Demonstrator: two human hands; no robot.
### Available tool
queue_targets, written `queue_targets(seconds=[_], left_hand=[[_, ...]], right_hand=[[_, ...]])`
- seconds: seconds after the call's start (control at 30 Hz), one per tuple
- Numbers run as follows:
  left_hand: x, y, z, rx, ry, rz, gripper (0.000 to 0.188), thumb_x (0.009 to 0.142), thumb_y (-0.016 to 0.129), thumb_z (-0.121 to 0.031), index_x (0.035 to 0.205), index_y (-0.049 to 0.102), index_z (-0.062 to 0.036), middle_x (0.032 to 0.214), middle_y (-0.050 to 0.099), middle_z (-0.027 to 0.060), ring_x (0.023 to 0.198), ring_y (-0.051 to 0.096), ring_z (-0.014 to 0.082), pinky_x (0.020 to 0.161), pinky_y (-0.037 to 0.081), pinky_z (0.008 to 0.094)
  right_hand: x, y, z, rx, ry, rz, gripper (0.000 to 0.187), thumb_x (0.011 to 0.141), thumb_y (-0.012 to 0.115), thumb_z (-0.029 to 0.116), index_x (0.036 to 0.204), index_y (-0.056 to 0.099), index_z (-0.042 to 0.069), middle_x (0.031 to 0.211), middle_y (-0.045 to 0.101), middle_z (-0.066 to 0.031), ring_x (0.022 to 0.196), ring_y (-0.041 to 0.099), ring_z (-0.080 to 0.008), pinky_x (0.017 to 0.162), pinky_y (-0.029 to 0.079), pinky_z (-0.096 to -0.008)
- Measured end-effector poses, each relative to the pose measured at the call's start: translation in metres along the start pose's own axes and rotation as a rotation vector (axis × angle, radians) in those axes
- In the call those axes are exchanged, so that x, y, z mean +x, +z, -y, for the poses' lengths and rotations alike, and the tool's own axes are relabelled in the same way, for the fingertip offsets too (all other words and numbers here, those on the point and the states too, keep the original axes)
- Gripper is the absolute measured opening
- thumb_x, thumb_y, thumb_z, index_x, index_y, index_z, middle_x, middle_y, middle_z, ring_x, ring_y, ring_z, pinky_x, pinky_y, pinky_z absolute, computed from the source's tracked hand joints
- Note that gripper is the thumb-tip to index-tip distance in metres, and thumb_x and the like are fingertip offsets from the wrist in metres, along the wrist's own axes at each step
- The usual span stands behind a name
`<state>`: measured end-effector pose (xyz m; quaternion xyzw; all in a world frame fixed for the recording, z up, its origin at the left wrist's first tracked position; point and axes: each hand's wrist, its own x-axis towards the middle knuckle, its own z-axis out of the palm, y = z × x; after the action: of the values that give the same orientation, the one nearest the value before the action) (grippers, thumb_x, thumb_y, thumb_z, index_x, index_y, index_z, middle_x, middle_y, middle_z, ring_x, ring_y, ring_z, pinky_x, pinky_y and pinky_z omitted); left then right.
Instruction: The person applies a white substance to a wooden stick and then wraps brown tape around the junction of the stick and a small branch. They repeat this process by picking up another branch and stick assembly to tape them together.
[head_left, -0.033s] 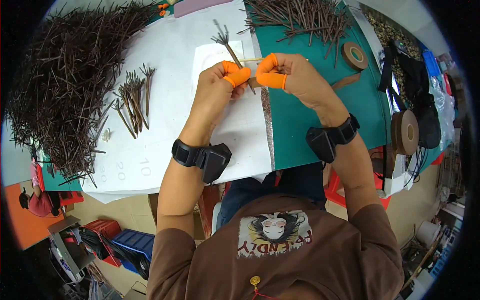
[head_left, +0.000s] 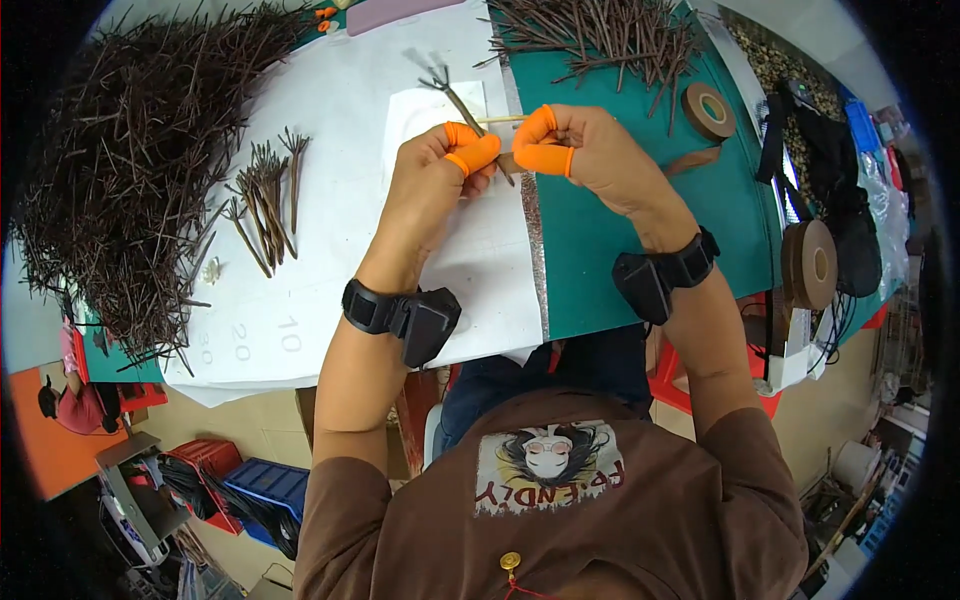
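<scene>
Your left hand (head_left: 430,185) and right hand (head_left: 590,155) meet over the middle of the table, above the seam where the white sheet (head_left: 350,90) meets the green mat (head_left: 600,260). Both are closed in a pinch: the orange-capped fingertips (head_left: 470,150) of the left nip a thin brown twig (head_left: 462,103) from one side, and the capped tips of the right press in from the other, close enough that the two sets nearly touch. The twig runs up and away from your fingers toward the far edge, its forked tip blurred; a pale thin stick lies across it just above the pinch. The caps likely give you grip and spare your skin on such a slim stem, and holding it between both hands keeps it steady off the sheet.

On the table's left side a big heap of dark twigs (head_left: 130,170) spreads out. Between it and your left hand a small bunch (head_left: 265,195) lies on the white sheet, set apart from the heap. A second pile (head_left: 600,35) sits at the far edge on the mat. Near the right edge lie a brown tape roll (head_left: 708,108) and a larger roll (head_left: 812,262), within your right hand's reach. A black band sits on each wrist.
</scene>
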<state>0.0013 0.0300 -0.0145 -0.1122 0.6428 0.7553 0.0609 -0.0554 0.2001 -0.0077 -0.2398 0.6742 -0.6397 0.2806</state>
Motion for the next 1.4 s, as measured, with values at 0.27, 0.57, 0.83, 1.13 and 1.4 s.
queue_targets(seconds=[0.27,0.57,0.83,1.13,1.4], left_hand=[[-0.003,-0.003,-0.005,-0.119,-0.04,0.104,0.017,0.083,0.047,-0.01,0.091,0.055,0.0029,0.068,0.052,0.0022,0.056,0.045,0.0082,0.054,0.037,0.0191],[-0.002,-0.003,-0.003,-0.308,0.005,0.203,0.015,0.083,0.05,-0.011,0.088,0.056,0.0016,0.068,0.053,0.0033,0.057,0.046,0.0081,0.053,0.039,0.0185],[-0.002,0.004,0.002,0.23,0.153,-0.058,0.019,0.083,0.055,-0.021,0.08,0.054,-0.0023,0.065,0.054,0.0011,0.052,0.043,0.0048,0.048,0.034,0.017],[-0.001,0.003,0.001,0.156,0.11,-0.026,0.016,0.082,0.056,-0.019,0.077,0.053,-0.0046,0.062,0.053,-0.0006,0.05,0.041,0.0036,0.046,0.032,0.0163],[-0.004,0.002,-0.001,0.043,0.034,0.04,0.018,0.084,0.052,-0.021,0.082,0.054,-0.0039,0.064,0.054,0.0006,0.05,0.041,0.0042,0.047,0.032,0.0165]], right_hand=[[0.003,-0.002,-0.006,-0.01,-0.047,-0.004,0.013,0.072,0.062,0.004,0.084,0.058,0.003,0.078,0.056,0.0012,0.073,0.051,-0.0057,0.066,0.039,-0.0177],[0.002,0.001,-0.001,-0.015,0.086,-0.016,0.012,0.075,0.06,0.007,0.086,0.059,0.002,0.071,0.054,0.0022,0.063,0.048,-0.0037,0.057,0.037,-0.0176],[0.004,0.005,-0.01,-0.196,-0.064,-0.087,0.013,0.077,0.06,0.011,0.086,0.06,0.001,0.069,0.053,0.0038,0.06,0.044,-0.0023,0.053,0.035,-0.0167],[0.003,-0.008,-0.005,-0.132,0.009,-0.025,0.012,0.075,0.059,0.006,0.086,0.059,0.0,0.076,0.058,-0.0014,0.07,0.051,-0.0058,0.064,0.041,-0.0184],[0.004,-0.008,-0.008,-0.084,-0.045,0.029,0.011,0.074,0.058,0.004,0.085,0.059,0.0,0.078,0.058,-0.0021,0.072,0.052,-0.0072,0.067,0.042,-0.0188]])
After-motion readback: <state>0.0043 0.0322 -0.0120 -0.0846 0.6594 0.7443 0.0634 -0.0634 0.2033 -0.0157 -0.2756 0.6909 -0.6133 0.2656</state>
